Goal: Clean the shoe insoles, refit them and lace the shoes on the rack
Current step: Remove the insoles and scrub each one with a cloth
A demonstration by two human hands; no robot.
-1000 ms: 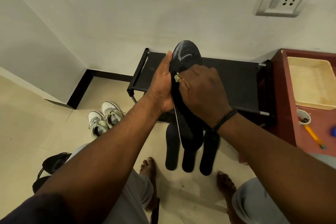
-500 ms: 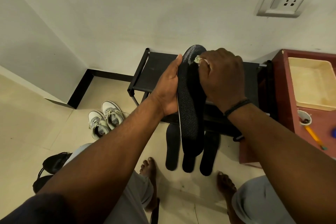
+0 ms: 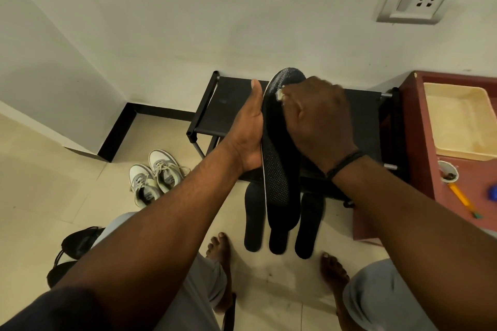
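Note:
I hold a black insole (image 3: 279, 169) upright in front of the black shoe rack (image 3: 228, 107). My left hand (image 3: 248, 131) supports it from its left edge and back, thumb lying up along the rim. My right hand (image 3: 317, 121) grips a small whitish wipe (image 3: 279, 94) and presses it on the insole's toe end. Three more black insoles (image 3: 252, 217) lean side by side against the rack's front, heels on the floor. A pair of white laced sneakers (image 3: 156, 177) stands on the floor left of the rack.
A pair of black shoes (image 3: 78, 242) lies at the lower left. A red-brown table (image 3: 419, 142) at the right carries a cream tray (image 3: 457, 121), a small cup (image 3: 447, 172) and a yellow pencil (image 3: 462, 200). My bare feet rest near the insoles.
My right hand with the wipe slid from the insole's middle up to its toe end and stays there. My left hand keeps its hold.

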